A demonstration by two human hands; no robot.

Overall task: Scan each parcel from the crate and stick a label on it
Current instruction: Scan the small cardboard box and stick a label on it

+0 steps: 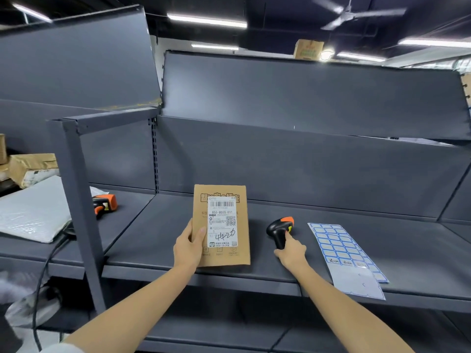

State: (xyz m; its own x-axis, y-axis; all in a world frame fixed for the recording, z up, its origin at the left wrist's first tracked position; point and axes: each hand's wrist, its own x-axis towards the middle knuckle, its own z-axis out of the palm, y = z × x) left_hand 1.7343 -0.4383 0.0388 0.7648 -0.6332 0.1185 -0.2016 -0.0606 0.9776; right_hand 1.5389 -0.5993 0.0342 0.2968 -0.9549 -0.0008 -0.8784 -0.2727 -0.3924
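**One head-worn view, looking forward and down**

A single wide-angle camera sits on the person's head, facing a dark grey shelf (254,240) at close range. Both forearms reach in from the bottom edge; ceiling lights curve along the top.

The dark grey metal shelf (158,240) carried a brown cardboard parcel (221,225), a black-and-orange scanner (279,230) and a blue-bordered label sheet (344,253).

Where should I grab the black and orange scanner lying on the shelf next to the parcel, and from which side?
Grip the scanner by its black handle, coming from the near side. The handle points toward you and the orange head away. The right hand already touches it there.
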